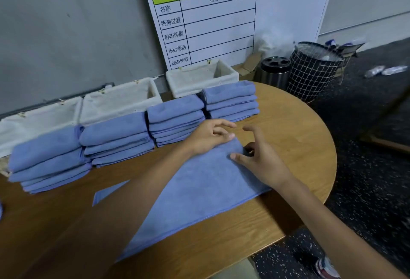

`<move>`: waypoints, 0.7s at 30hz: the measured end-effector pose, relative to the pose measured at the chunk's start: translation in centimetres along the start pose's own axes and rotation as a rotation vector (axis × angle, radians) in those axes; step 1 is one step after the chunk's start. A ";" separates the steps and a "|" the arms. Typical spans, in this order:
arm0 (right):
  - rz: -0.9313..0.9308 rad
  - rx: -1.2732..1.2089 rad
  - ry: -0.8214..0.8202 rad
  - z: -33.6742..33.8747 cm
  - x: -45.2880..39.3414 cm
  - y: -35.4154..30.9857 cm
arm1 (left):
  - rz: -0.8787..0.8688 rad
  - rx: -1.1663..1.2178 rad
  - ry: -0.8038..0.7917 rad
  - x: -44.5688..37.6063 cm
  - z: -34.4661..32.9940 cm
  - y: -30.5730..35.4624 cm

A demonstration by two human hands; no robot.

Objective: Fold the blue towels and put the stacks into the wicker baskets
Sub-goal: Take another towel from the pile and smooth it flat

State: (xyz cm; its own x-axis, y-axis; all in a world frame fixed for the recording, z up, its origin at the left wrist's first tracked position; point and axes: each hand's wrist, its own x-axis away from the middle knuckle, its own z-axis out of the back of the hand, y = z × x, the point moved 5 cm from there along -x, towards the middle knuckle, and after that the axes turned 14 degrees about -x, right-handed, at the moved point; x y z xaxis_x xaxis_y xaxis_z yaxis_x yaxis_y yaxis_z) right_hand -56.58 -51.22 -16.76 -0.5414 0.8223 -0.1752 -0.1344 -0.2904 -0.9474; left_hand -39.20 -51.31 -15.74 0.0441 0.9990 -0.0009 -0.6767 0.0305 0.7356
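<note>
Wooden table (295,123), rounded edge on the right, sits against a grey wall (66,23). White board (239,16) leans on that wall: green header, black Chinese characters, blank grid rows. On the dark speckled floor (366,190) to the right: black wire-grid bin (312,74), dark cylindrical holder with holes in its top (275,67) just beside it, cardboard piece (248,67) next to that. Crumpled clear plastic (386,70) lies farther right on the floor.

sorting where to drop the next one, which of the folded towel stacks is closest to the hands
The third stack from the left, right beside the left hand. The rightmost stack sits a bit further back, and the two left stacks lie well off to the side.
</note>
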 end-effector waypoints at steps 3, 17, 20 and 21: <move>-0.026 0.038 -0.019 1.3 1.6 0.3 | -0.013 0.000 0.117 0.2 0.9 0.1; 0.382 -0.008 -0.028 -5.8 6.6 -9.8 | 0.274 0.592 0.281 11.0 8.6 0.7; 0.459 0.073 -0.102 -9.6 7.6 -12.3 | 0.296 0.614 0.333 15.3 11.5 -0.1; 0.483 0.093 -0.128 -11.0 8.0 -12.9 | 0.296 0.594 0.343 16.7 12.4 -0.4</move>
State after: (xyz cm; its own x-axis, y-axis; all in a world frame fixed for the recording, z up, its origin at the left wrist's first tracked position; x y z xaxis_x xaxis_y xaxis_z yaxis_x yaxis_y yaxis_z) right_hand -50.06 -35.54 -8.84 -0.6566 0.5182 -0.5480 0.0862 -0.6703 -0.7371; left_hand -29.13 -34.99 -7.65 -0.3759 0.9196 0.1138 -0.1099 -0.1662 0.9800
